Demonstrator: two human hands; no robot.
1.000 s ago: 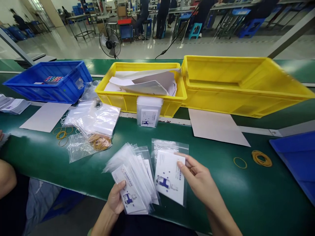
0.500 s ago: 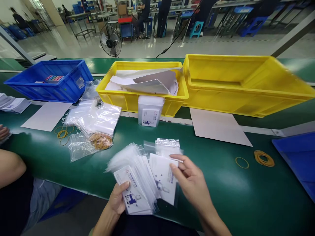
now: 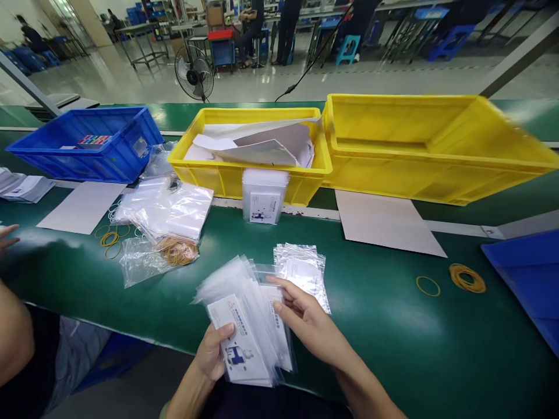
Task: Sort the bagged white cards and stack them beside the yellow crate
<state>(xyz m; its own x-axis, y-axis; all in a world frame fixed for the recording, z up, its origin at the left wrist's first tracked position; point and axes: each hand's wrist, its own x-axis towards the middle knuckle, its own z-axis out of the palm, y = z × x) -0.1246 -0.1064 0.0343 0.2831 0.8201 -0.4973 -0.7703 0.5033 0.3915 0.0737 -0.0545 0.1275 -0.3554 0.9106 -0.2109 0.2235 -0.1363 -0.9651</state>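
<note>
My left hand [image 3: 213, 353] is closed on a fanned stack of clear plastic bags [image 3: 244, 343], each holding a white printed card, with the thumb on the front card. At the stack's right side, my right hand [image 3: 308, 317] pinches the edge of another bagged card [image 3: 279, 331], which overlaps the back of the stack. Just beyond the fingers lies a small pile of silvery clear bags [image 3: 301, 267] on the green table. Another bundle of bagged cards [image 3: 264, 201] stands upright against the middle yellow bin.
A yellow bin with paper [image 3: 251, 174], another yellow bin [image 3: 428, 171] and a blue bin [image 3: 100, 163] line the back. Plastic bags [image 3: 174, 209] and rubber bands [image 3: 177, 250] lie left; more rubber bands [image 3: 467, 278] lie right. Another person's arm [image 3: 13, 337] is at far left.
My right hand has moved left with the bagged card, bringing it against the stack in my left hand. The silvery bags behind are now uncovered. The person's hand at far left has shifted.
</note>
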